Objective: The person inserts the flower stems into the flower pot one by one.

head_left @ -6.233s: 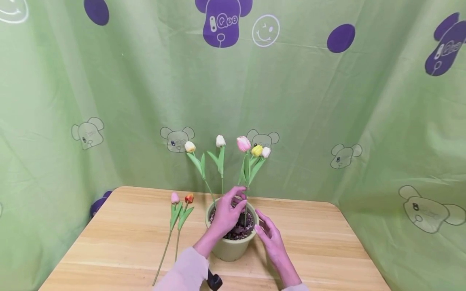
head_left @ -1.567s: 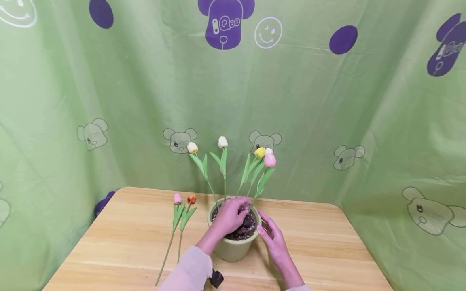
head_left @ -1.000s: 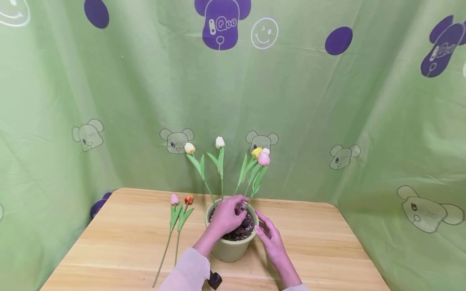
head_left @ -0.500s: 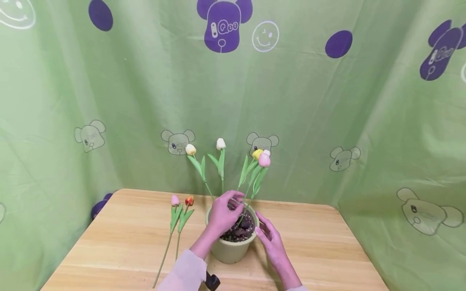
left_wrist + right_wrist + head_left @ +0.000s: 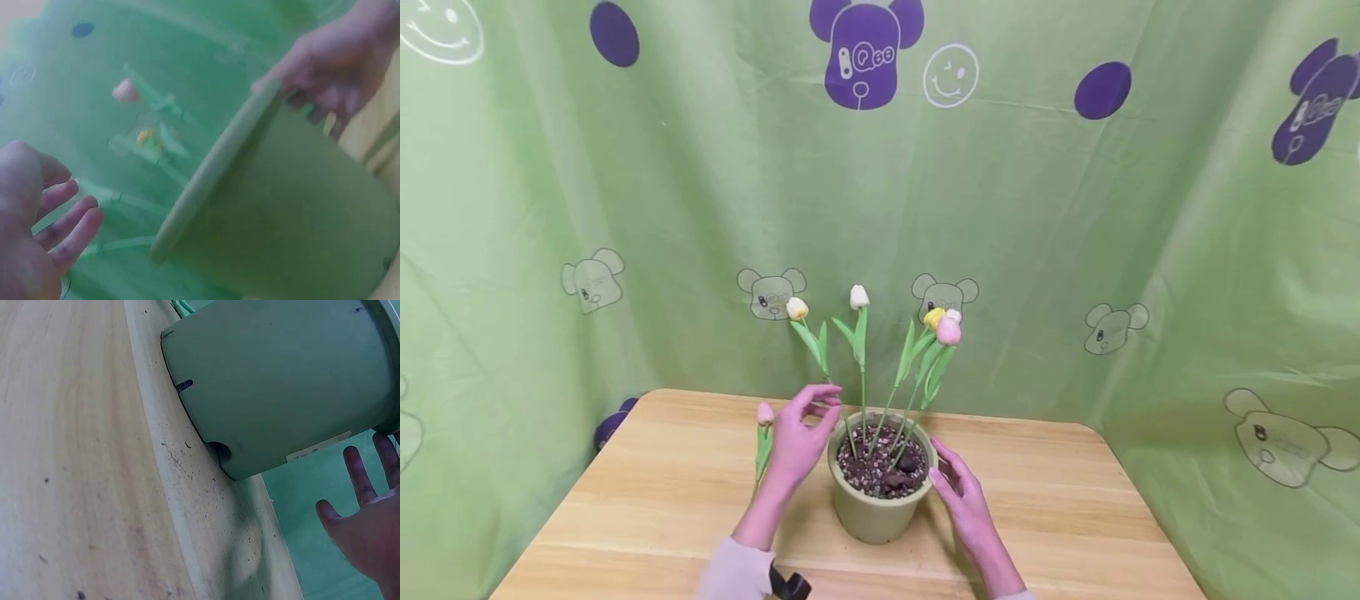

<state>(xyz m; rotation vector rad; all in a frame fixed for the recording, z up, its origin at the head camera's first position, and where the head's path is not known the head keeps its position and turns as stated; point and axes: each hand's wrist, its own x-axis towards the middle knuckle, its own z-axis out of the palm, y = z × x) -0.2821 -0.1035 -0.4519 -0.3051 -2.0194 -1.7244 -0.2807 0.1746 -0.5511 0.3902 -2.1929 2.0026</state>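
Note:
A pale green pot of dark, pebbly soil stands upright on the table. Several artificial tulips rise from it: a cream one, a white one, and on the right a pink one beside a yellow one and another white one. My left hand hovers left of the pot with loosely bent fingers, holding nothing. At the pot's right side my right hand rests its fingertips by the rim; in the right wrist view its fingers extend fairly straight.
Left of the pot, a pink tulip lies on the wooden table, partly hidden behind my left arm. A black device sits at my left wrist. Green printed curtain surrounds the table. Soil specks dot the wood in the right wrist view.
The pink tulip that my left hand held now stands in the soil, leaning right. My left hand has moved left from the pot, covering the red tulip on the table. My right hand stays put.

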